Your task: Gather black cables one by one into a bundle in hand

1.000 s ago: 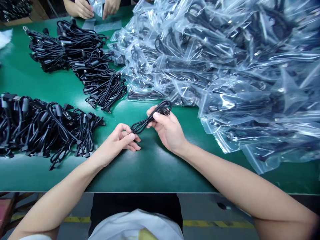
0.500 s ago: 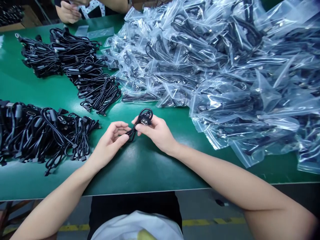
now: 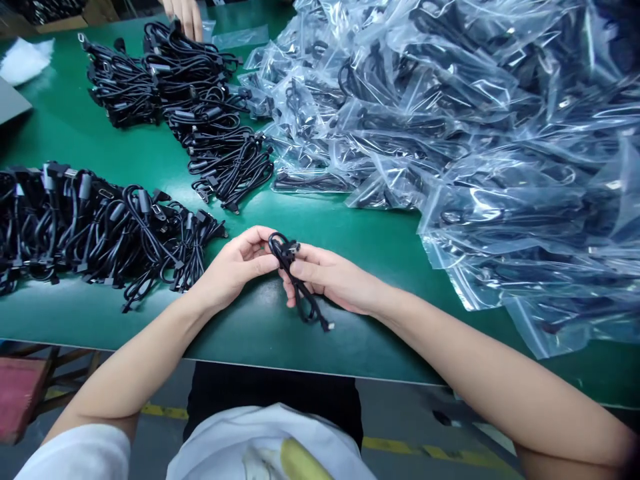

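Observation:
A short black cable [image 3: 299, 287], folded into a small bundle, is held between both my hands just above the green table [image 3: 260, 333]. My left hand [image 3: 235, 265] pinches the looped top of the bundle with curled fingers. My right hand [image 3: 333, 279] is closed around the middle of it, and the cable's free ends with a plug hang down below my fingers toward the table.
A row of bundled black cables [image 3: 95, 227] lies at the left, and more cable bundles [image 3: 190, 107] lie at the back. A big heap of clear bags with cables [image 3: 475, 133] fills the right. Another person's hand [image 3: 186, 15] shows at the far edge.
The cable, first stretched out between my hands, is now folded up into a compact bundle. Both hands have come together over it and the ends now hang downward.

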